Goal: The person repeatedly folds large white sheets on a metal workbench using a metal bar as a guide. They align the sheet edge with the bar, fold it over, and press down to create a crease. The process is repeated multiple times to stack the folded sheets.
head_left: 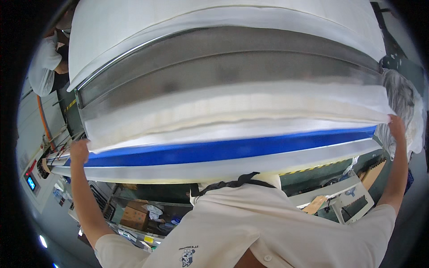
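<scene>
Both hands (pixel 79 151) gripping white mattress (pixel 232 111)

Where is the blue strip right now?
In the head view, the blue strip runs across the middle of the picture, just under the thick white padded layer, from the left hand to the right hand.

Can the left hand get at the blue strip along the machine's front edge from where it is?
Probably yes: the left hand rests at the blue strip's left end, nothing between them.
</scene>
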### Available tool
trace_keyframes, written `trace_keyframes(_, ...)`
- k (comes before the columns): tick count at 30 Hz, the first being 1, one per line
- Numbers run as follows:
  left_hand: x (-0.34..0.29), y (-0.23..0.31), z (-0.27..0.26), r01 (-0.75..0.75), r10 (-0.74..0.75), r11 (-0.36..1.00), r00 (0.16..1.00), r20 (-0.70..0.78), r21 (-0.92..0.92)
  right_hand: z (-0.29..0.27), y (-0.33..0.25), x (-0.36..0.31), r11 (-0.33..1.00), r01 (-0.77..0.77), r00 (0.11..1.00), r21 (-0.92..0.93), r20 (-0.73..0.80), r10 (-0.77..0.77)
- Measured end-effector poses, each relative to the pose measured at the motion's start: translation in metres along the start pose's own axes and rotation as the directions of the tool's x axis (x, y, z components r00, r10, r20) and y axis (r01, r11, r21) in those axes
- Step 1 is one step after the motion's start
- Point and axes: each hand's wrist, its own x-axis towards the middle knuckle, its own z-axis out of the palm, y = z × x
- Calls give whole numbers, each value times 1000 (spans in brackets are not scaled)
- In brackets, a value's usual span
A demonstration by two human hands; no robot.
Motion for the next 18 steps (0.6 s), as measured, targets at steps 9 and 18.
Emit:
trace_keyframes(9, -26, 86, 47, -203, 99, 968, 851, 516, 149, 33, -82, -73, 985, 115, 921, -127, 386, -57)
trace_keyframes(18, -13, 84, 78, 126, -194, 975, 881, 431, 183, 130, -38, -88, 973, 179, 961, -142, 239, -142)
